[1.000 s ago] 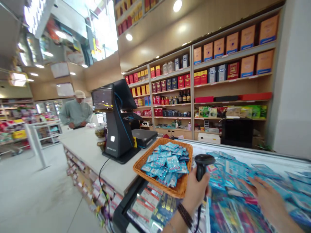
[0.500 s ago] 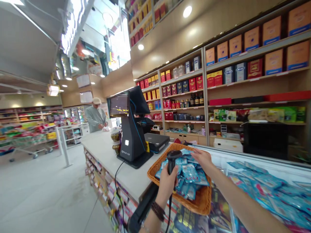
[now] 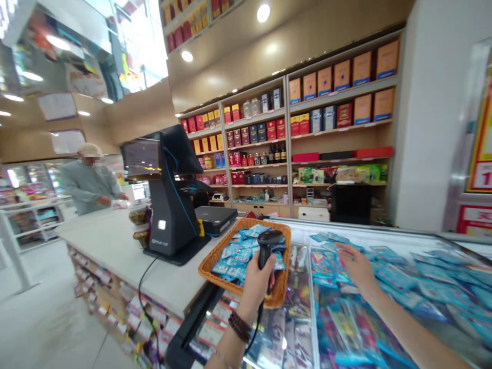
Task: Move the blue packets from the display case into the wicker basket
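Observation:
My left hand [image 3: 260, 271] is wrapped round the handle of a black barcode scanner [image 3: 269, 237], whose head is up over a wicker basket [image 3: 205, 264]. Small blue packets [image 3: 238, 251] are heaped in the basket, which sits partly on the counter and partly over the glass-sided display. To the right, my right hand [image 3: 357, 269] reaches over more blue packets [image 3: 400, 277] spread across the display. Its fingers are stretched out, and I see nothing held in them. Whether the fingertips touch a packet I cannot tell.
A black checkout terminal [image 3: 171, 205] stands on the white counter [image 3: 103, 233], beside a flat black box [image 3: 215, 220] and stacked jars [image 3: 139, 223]. A person [image 3: 88, 179] in a light cap is at the far end. Shelves of boxed goods [image 3: 274, 130] line the back wall.
My view has turned to the right. My right hand has moved from the packets in the basket to those on the display. The scanner remains in my left hand near the basket.

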The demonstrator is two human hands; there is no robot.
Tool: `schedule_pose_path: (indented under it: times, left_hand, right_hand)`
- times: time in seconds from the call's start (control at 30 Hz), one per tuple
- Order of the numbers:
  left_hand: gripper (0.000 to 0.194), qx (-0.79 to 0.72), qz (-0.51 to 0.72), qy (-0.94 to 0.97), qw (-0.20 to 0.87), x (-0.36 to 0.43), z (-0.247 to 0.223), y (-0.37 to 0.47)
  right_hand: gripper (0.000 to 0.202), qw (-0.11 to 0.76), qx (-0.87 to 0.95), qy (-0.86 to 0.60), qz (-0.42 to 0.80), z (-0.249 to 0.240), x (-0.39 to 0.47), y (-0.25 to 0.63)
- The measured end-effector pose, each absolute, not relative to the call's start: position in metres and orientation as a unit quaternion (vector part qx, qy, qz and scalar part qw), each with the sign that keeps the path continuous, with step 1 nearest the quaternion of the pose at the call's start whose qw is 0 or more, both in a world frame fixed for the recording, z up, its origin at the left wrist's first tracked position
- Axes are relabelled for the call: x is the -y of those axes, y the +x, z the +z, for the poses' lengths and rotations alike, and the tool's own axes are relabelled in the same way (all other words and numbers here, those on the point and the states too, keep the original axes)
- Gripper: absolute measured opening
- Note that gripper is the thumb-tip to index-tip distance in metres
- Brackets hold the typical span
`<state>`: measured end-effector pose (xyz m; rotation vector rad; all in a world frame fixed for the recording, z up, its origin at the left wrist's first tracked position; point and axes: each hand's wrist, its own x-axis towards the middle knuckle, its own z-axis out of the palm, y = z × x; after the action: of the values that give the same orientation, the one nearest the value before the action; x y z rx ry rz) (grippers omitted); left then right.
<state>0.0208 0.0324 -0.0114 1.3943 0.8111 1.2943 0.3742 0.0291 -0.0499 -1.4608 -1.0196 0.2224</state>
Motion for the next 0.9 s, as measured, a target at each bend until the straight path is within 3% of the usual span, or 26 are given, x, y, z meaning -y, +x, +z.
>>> schedule_pose_path:
  times: [0.13, 0.23, 0.53, 0.77, 0.9]
  left_hand:
    - [0.084, -0.299, 0.517, 0.589, 0.544, -0.019, -0.015, 0.064]
    - [0.088, -0.273, 0.498, 0.587, 0.577, -0.009, -0.02, 0.1]
    - [0.098, -0.251, 0.433, 0.582, 0.641, 0.004, -0.065, 0.173]
    - [0.088, -0.271, 0.393, 0.599, 0.643, 0.004, -0.099, 0.175]
    - [0.083, -0.28, 0.382, 0.609, 0.636, 0.015, -0.097, 0.177]
  right_hand:
    - [0.025, 0.602, 0.386, -0.699, -0.007, -0.06, 0.031, 0.448]
    - [0.031, 0.573, 0.363, -0.734, -0.037, -0.076, 0.064, 0.479]
    - [0.037, 0.399, 0.455, -0.795, -0.049, -0.127, 0.069, 0.48]
    - [0.046, 0.445, 0.373, -0.812, -0.067, -0.129, 0.056, 0.478]
    - [0.056, 0.524, 0.326, -0.784, -0.067, -0.13, 0.052, 0.478]
